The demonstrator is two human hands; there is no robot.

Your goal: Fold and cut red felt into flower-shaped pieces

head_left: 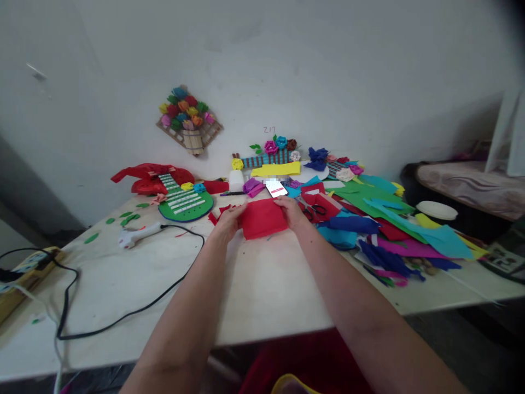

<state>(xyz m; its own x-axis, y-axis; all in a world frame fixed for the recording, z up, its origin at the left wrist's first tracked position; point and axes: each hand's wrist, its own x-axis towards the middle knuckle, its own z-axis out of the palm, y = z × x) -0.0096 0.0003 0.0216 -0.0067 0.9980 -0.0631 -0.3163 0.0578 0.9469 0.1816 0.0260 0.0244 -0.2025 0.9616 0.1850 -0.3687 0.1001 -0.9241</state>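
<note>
A red piece of paper or cloth [264, 219], roughly rectangular, is stretched between my two hands above the middle of the white table. My left hand [232, 220] is closed on its left edge. On its upper right corner, my right hand [290, 212] pinches it. Just behind the red piece lies a phone [276, 189] with a lit screen. Black-handled scissors [315, 210] rest on red scraps to the right of my right hand. Small red scraps [214, 218] lie beside my left hand.
A glue gun [139, 234] with a black cable [158, 298] lies on the left, near a power strip [28, 273]. Coloured sheets [410, 219] pile up on the right beside a white dish [437, 210]. A green guitar-shaped craft [186, 202] stands back left.
</note>
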